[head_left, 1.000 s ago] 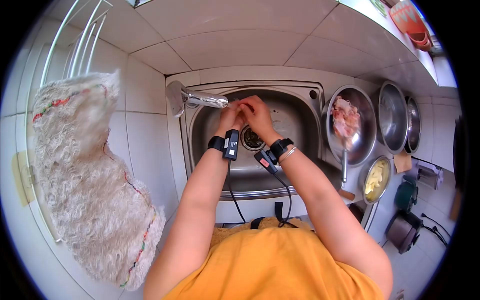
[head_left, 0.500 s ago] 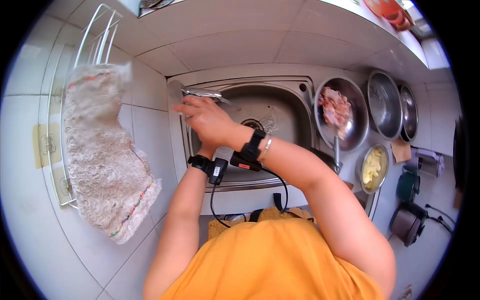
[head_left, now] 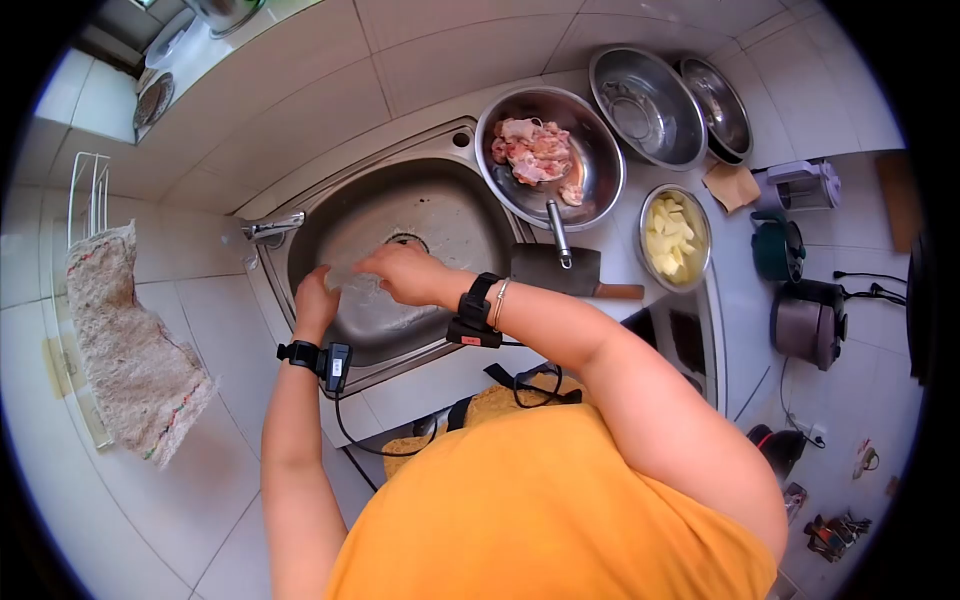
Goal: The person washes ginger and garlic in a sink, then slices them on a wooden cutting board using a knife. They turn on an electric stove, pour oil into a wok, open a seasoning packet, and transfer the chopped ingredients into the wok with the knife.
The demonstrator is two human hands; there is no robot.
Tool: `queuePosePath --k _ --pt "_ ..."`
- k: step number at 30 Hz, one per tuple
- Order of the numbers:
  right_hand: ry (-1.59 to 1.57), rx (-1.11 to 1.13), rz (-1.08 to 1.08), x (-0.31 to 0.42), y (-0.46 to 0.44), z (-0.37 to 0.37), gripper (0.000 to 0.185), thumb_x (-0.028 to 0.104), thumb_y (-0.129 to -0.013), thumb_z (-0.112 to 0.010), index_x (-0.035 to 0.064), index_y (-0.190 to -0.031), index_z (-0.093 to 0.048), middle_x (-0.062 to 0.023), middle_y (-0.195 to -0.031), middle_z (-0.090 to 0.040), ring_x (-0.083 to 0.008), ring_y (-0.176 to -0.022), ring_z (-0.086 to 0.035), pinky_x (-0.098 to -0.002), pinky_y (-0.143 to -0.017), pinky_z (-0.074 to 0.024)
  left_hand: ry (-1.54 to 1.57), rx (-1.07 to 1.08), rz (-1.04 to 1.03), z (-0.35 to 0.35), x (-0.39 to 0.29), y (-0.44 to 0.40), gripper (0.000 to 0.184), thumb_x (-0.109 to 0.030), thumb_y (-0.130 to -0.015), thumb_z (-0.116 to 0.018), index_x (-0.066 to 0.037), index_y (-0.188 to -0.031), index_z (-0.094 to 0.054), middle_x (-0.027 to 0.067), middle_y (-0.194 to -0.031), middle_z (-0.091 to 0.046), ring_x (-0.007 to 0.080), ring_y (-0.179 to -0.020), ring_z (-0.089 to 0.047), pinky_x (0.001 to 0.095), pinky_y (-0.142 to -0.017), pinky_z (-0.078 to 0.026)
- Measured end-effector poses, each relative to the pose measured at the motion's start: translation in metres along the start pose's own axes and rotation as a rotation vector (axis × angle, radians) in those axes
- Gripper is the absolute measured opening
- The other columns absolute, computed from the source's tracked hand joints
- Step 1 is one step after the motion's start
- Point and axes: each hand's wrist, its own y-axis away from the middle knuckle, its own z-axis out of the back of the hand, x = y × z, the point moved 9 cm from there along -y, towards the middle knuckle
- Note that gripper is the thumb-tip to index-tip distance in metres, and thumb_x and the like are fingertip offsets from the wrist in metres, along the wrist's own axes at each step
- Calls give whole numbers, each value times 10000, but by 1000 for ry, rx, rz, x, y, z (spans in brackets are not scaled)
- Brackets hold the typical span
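Both my hands are over the metal sink point(head_left: 460, 200), bare and apart from each other. My left hand point(head_left: 316, 300) is near the sink's left side, fingers stretched out, with no object visible in it. My right hand point(head_left: 408, 274) is over the basin just below the drain point(head_left: 408, 240), its fingers loosely bent and pointing left. A faint translucent blur, perhaps water, shows between the hands. Beyond them, the chrome faucet point(head_left: 280, 226) stands at the sink's left corner, touched by neither hand.
Right of the sink stand a steel bowl point(head_left: 605, 185) of raw meat point(head_left: 532, 150) with a metal-handled utensil point(head_left: 559, 232), a cleaver point(head_left: 560, 268), a bowl of pale yellow pieces point(head_left: 672, 238) and more steel bowls point(head_left: 650, 110). A cloth point(head_left: 130, 350) hangs from a left wall rack point(head_left: 90, 190).
My right hand has come away from the faucet and moved down over the basin. My left hand, mostly hidden before, now shows beside it. The view has turned to the right.
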Motion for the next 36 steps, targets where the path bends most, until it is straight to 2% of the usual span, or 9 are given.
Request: queuePosePath --k 3,5,12,14,18,23,27,33,36 --pt "215 -229 254 3 29 14 489 -43 -702 -551 133 -1158 -559 -99 -1048 -588 -303 -1041 -524 -431 -843 -447 -68 34 -43 9 -32 -1 249 15 -714 -625 -32 -957 -599 176 -1017 -564 376 -949 -554 429 -819 -445" --pt "-104 135 71 -24 33 -13 522 -57 -688 -561 133 -1174 -553 -75 -1206 -522 -283 -1146 -458 -473 -874 -429 -59 -41 -128 22 -64 1 178 33 -720 -617 -23 -885 -580 164 -967 -521 391 -914 -543 430 -794 -447" --pt "172 -153 250 -5 99 34 426 -20 -686 -581 109 -1091 -606 -88 -1209 -550 -283 -1122 -497 -386 -867 -452 -178 160 23 -6 -70 -1 372 -260 -802 -660 -39 -1044 -482 193 -859 -621 322 -858 -620 450 -712 -465" --pt "-101 430 -77 -37 109 -4 386 -19 -691 -579 73 -1065 -617 -130 -1176 -556 -316 -1133 -486 -412 -916 -418 -210 274 153 -16 -57 -5 435 -417 -824 -616 -40 -998 -485 218 -878 -642 366 -909 -611 493 -779 -439" --pt "-24 105 95 -49 154 28 345 -4 -696 -586 55 -1034 -626 -136 -1158 -564 -330 -1098 -510 -421 -921 -418 -198 314 151 -44 -25 -13 471 -446 -824 -603 -31 -1021 -498 214 -950 -633 382 -960 -589 537 -808 -425" --pt "-6 -10 -295 -97 225 69 180 9 -719 -558 38 -892 -597 -109 -956 -563 -313 -943 -550 -394 -794 -457 -187 257 160 -69 12 -17 496 -487 -827 -577 -27 -1014 -580 186 -1136 -578 389 -1090 -516 669 -793 -369" --pt "277 -279 -517 -124 287 112 324 -37 -664 -555 72 -969 -557 -91 -1003 -502 -304 -994 -485 -403 -793 -429 -229 230 237 -53 -1 -3 533 -496 -824 -578 17 -964 -596 228 -1069 -597 409 -1036 -543 603 -816 -408" --pt "556 -169 -597 -151 315 109 257 -34 -633 -586 66 -865 -542 -86 -947 -513 -274 -949 -492 -365 -749 -408 45 99 162 -71 32 -12 606 -499 -821 -590 96 -929 -564 266 -812 -618 438 -831 -602 492 -753 -475" --pt "607 -193 -431 -159 310 96 207 3 -640 -609 65 -825 -543 -85 -897 -525 -271 -921 -503 -364 -752 -415 358 202 496 -73 31 10 562 -473 -834 -581 89 -848 -572 279 -836 -618 412 -853 -602 436 -759 -474"
